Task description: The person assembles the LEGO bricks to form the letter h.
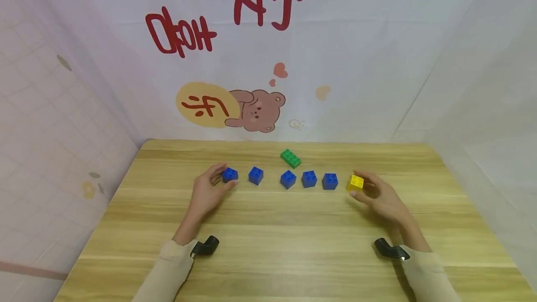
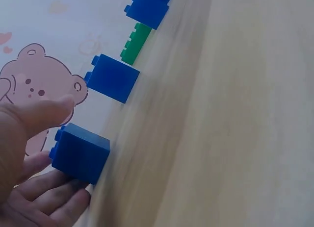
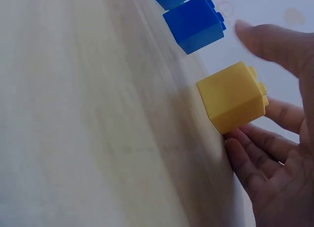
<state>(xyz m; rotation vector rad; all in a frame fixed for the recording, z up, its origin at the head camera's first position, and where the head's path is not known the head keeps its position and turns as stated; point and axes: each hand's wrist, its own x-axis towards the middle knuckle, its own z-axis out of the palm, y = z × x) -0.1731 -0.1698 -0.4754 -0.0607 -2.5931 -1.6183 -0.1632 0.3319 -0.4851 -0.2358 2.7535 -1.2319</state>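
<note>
At the left end of a row of blue bricks, my left hand (image 1: 206, 191) is spread around the leftmost blue brick (image 2: 81, 153). Its thumb (image 2: 46, 114) stands apart from that brick, while the other fingers lie behind it; whether they touch it I cannot tell. A yellow brick (image 3: 233, 99) stands at the right end, studs up. My right hand (image 1: 382, 199) surrounds it loosely, thumb (image 3: 274, 40) held off and fingers (image 3: 245, 163) close behind. Between the hands stand more blue bricks (image 1: 256, 175), (image 1: 288, 179), (image 1: 309, 179), and the blue brick (image 1: 330, 181) nearest the yellow one.
Behind the row, near the table's back edge, lies a longer green brick (image 1: 291, 158). The wooden table (image 1: 289, 246) meets a white printed cloth (image 1: 356, 59) at the back. Black wrist devices (image 1: 205, 246) sit at both sleeves.
</note>
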